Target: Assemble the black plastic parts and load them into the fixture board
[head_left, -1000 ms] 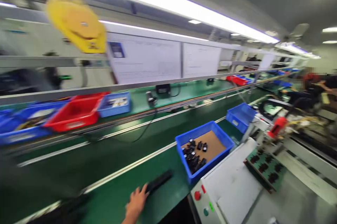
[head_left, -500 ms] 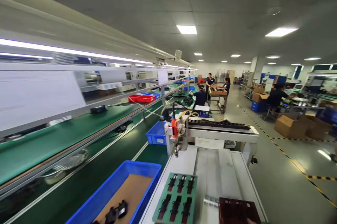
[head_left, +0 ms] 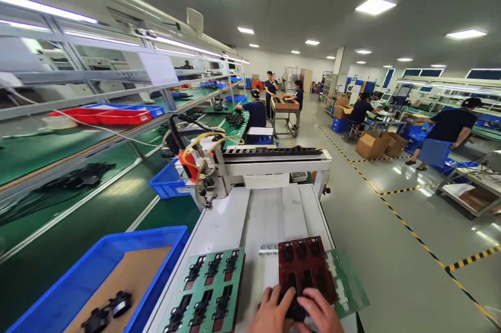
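Both hands are seen low at the near edge, pressed together over a small black part (head_left: 296, 308) that sits on the near end of the dark red fixture plate (head_left: 306, 269); the left hand (head_left: 273, 313) is curled with its thumb laid across the part, the right hand (head_left: 321, 312) is cupped beside it with fingers bent down, so the part is pinched between the two, though how firmly cannot be told. The red plate is laid just ahead of the fingers, on top of a green plate (head_left: 348, 286) that juts out to the right of the right hand. To the left of the left hand a green fixture board (head_left: 207, 291) loaded with black parts is seen, and further left a blue bin (head_left: 78, 283) with loose black pieces (head_left: 105, 312). Ahead of both hands stands the white machine bed (head_left: 250, 218) with its gantry (head_left: 274, 163). The part is judged light, rigid moulded plastic, likely smooth and a little slippery, best gripped by its side edges; the plate looks stiff and flat, to be lifted by its rim rather than across its pockets
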### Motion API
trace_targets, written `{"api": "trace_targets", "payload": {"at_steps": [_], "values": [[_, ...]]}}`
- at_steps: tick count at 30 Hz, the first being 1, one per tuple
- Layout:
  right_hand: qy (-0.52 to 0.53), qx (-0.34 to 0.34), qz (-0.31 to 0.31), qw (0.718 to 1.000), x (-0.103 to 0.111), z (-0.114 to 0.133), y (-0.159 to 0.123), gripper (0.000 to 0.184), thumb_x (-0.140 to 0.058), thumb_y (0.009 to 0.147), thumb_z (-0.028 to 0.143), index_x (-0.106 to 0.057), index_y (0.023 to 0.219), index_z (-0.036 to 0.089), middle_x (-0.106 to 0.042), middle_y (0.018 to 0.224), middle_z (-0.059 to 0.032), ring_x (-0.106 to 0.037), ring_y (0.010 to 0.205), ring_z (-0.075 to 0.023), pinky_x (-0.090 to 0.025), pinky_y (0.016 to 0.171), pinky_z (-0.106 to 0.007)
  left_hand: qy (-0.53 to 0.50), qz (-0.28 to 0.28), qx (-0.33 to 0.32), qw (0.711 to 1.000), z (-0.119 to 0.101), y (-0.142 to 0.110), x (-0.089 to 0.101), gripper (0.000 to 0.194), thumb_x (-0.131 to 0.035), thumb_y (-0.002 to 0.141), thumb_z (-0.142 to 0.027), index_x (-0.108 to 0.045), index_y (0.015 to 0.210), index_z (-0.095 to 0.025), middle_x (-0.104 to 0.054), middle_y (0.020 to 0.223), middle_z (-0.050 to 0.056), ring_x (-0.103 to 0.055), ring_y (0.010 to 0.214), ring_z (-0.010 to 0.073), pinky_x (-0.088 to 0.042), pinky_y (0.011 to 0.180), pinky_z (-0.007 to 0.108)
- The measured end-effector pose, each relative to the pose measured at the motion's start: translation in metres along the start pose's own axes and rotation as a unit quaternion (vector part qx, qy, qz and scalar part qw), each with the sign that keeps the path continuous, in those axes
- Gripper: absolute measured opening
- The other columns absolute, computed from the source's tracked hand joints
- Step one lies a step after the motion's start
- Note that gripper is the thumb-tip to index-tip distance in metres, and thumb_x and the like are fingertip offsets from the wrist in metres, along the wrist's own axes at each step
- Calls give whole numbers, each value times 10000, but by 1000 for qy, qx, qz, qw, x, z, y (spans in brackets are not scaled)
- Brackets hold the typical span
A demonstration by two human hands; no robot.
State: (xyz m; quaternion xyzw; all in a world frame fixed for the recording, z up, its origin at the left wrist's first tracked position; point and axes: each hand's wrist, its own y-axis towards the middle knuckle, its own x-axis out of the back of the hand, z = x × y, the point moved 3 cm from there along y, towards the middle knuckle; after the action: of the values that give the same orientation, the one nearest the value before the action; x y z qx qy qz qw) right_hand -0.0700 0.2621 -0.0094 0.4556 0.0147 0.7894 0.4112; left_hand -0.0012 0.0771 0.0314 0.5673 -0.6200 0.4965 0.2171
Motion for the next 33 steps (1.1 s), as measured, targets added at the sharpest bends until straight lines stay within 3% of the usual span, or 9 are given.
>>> {"api": "trace_targets", "payload": {"at_steps": [4, 9, 13, 17, 19, 22, 26, 29, 33], "values": [[-7, -101, 40, 994, 24, -58, 2, 441, -611, 964, 291, -686, 1392, 216, -684, 1399, -134, -671, 1275, -288, -568, 1096, -383, 91, -21, -35, 995, -59, 35, 1, 789, -537, 868, -72, -431, 1598, -350, -550, 1561, 132, -461, 1436, 426, -477, 1086, 674], [14, -197, 77, 977, 52, -90, 4, 469, -541, 1012, 321, -622, 1471, 261, -582, 1532, -88, -543, 1416, -279, -448, 1221, -438, 129, -14, -63, 990, -69, 41, -5, 877, -444, 888, 15, -234, 1662, -341, -632, 1464, 144, -546, 1344, 412, -531, 1030, 625], [6, -173, 149, 974, 61, -85, 15, 447, -566, 969, 256, -671, 1402, 294, -607, 1495, -77, -498, 1438, -302, -393, 1244, -497, 101, 33, -66, 992, -68, 38, 12, 1024, -604, 823, -1, -152, 1668, -359, -649, 1439, 120, -551, 1332, 402, -502, 1080, 585], [-64, -221, 151, 961, 67, -76, 34, 363, -684, 818, 212, -779, 1162, 277, -339, 1689, -84, -155, 1599, -386, -280, 1266, -598, 67, 39, -77, 994, -69, 34, 22, 1033, -620, 823, -24, -127, 1668, -357, -625, 1476, 100, -513, 1368, 396, -463, 1123, 562], [-111, -236, 169, 950, 70, -70, 43, 375, -714, 742, 167, -804, 1093, 264, -265, 1721, -90, -69, 1607, -418, -192, 1277, -630, 57, 40, -84, 994, -68, 33, 22, 1021, -607, 827, -33, -124, 1670, -345, -604, 1504, 96, -492, 1387, 396, -443, 1144, 557], [-133, -195, 204, 950, 73, -53, 49, 494, -706, 725, 132, -781, 1195, 261, -372, 1665, -121, -93, 1602, -417, -91, 1285, -649, 38, 50, -86, 994, -60, 32, 20, 1059, -613, 792, -31, -108, 1673, -334, -598, 1510, 84, -471, 1406, 386, -417, 1178, 531], [18, -152, 231, 961, 66, -23, 41, 758, -816, 688, 228, -613, 1415, 299, -574, 1480, -65, -258, 1549, -327, -272, 1283, -508, -26, 60, -131, 989, -42, 31, 13, 1206, -592, 670, 62, -93, 1676, -380, -466, 1627, 42, -428, 1474, 306, -327, 1264, 423], [47, -122, 203, 970, 58, -11, 40, 615, -773, 773, 238, -638, 1370, 296, -622, 1417, -52, -372, 1474, -297, -248, 1295, -506, -100, 38, -145, 984, -27, 30, 8, 1191, -457, 683, 126, -95, 1673, -429, -325, 1678, 54, -435, 1489, 215, -371, 1224, 318], [13, -121, 155, 980, 57, -18, 49, 447, -686, 878, 226, -679, 1321, 284, -687, 1344, -52, -409, 1435, -325, -138, 1305, -596, -186, -46, -142, 971, -17, 29, 7, 1014, -377, 797, 72, -158, 1679, -379, -457, 1507, 87, -568, 1336, 180, -448, 1151, 300]]}}
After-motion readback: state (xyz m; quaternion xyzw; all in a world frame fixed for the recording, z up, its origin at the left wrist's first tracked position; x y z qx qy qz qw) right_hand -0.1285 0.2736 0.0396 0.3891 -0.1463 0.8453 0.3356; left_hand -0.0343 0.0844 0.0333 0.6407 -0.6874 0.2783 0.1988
